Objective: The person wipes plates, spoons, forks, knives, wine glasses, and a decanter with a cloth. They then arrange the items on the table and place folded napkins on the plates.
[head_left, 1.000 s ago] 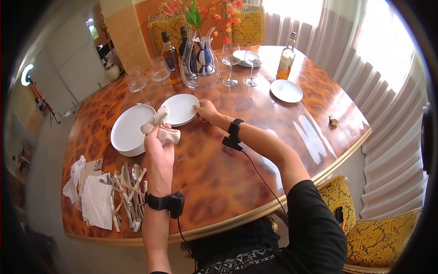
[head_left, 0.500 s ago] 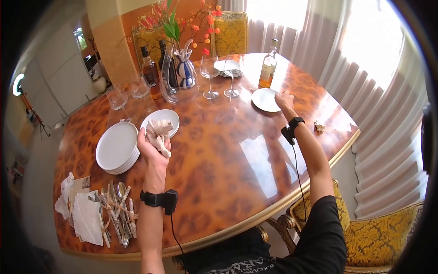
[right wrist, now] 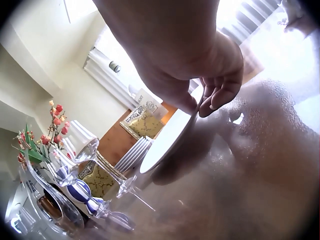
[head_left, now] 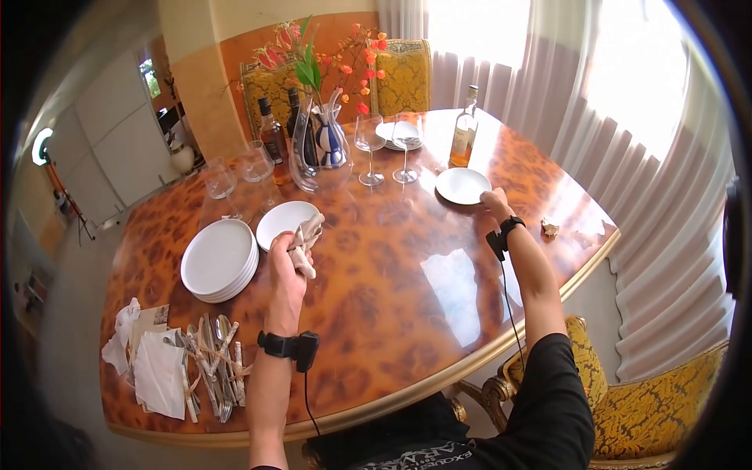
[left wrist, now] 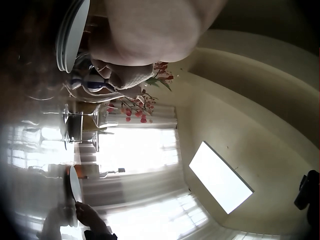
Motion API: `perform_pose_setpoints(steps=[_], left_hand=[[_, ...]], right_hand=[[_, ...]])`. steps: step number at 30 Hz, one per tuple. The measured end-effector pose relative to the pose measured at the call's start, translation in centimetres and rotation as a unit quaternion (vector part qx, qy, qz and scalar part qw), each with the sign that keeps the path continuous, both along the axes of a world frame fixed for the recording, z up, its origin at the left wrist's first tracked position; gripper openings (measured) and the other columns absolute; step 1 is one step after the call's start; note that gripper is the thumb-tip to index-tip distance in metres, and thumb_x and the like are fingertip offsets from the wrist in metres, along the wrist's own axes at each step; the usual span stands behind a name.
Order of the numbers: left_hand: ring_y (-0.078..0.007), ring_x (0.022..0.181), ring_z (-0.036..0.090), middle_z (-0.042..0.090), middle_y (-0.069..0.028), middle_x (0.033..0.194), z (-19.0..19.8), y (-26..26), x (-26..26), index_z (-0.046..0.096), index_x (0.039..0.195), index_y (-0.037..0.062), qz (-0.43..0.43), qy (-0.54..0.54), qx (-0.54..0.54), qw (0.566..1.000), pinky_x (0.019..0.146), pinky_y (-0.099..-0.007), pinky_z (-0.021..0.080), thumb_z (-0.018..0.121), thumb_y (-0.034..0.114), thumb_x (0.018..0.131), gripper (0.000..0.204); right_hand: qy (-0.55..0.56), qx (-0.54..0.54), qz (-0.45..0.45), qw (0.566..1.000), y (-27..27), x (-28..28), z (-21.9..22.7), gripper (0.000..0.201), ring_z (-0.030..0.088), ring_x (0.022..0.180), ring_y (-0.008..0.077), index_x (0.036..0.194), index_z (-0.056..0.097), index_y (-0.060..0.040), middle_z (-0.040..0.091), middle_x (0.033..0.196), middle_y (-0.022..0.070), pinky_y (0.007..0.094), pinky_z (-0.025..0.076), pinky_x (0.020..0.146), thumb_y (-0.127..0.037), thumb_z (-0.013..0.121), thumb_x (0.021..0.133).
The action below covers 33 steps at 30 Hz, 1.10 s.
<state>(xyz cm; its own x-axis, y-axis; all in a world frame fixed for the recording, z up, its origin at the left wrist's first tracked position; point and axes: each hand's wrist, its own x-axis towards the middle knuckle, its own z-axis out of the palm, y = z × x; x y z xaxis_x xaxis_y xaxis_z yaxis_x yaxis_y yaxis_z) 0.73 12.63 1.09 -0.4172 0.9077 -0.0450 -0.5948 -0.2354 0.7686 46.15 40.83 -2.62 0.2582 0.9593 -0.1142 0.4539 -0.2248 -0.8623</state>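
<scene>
One plate (head_left: 462,186), right of centre, is pinched by the right hand (head_left: 497,205); the left hand (head_left: 286,262) clutches cloth (head_left: 309,233). Likely a pick-up; lifting needs level fingers.

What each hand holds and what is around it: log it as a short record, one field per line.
Surface: glossy brown patterned table
Left hand: grips a crumpled beige cloth
Right hand: pinches the rim of a round white plate
Behind that plate: clear glass bottle holding amber liquid
Left of the cloth: stack of large round white plates
Front left: silver-coloured metal cutlery
</scene>
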Motion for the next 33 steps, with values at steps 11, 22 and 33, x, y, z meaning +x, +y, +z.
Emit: perform_pose_setpoints(steps=[11,22,33], left_hand=[[-0.0089,0.078,0.054,0.06,-0.0062,0.1,0.5,-3.9,1.1,0.056,0.107,0.0033,0.056,0.278,0.054,0.958,0.063,-0.0209,0.044,0.049,0.007,0.089,0.019],[-0.0393,0.133,0.042,0.049,-0.0209,0.139,1.6,-5.2,2.4,0.052,0.128,-0.0027,0.153,0.772,0.096,0.61,0.109,-0.045,0.036,0.049,0.0,0.089,0.039],[-0.0327,0.139,0.037,0.043,-0.0195,0.146,2.6,-7.9,3.1,0.047,0.139,-0.0004,-0.032,0.817,0.054,0.573,0.113,-0.0475,0.028,0.044,0.007,0.092,0.047]], right_hand=[[0.245,0.034,0.298,0.922,-19.1,-16.6,5.9,0.033,0.065,0.054,0.0182,0.12,0.04,0.0044,0.064,0.079,0.0154,0.0278,0.055,0.046,-0.013,0.046,0.093],[0.259,0.033,0.451,0.853,-29.1,-24.0,5.3,0.03,0.065,0.055,0.0183,0.121,0.036,0.0028,0.064,0.077,0.013,0.0287,0.054,0.049,-0.015,0.045,0.099],[0.348,0.026,0.367,0.863,-28.0,-23.4,4.4,0.028,0.065,0.054,0.0192,0.121,0.037,-0.0003,0.064,0.085,0.0152,0.028,0.055,0.049,-0.015,0.045,0.099]])
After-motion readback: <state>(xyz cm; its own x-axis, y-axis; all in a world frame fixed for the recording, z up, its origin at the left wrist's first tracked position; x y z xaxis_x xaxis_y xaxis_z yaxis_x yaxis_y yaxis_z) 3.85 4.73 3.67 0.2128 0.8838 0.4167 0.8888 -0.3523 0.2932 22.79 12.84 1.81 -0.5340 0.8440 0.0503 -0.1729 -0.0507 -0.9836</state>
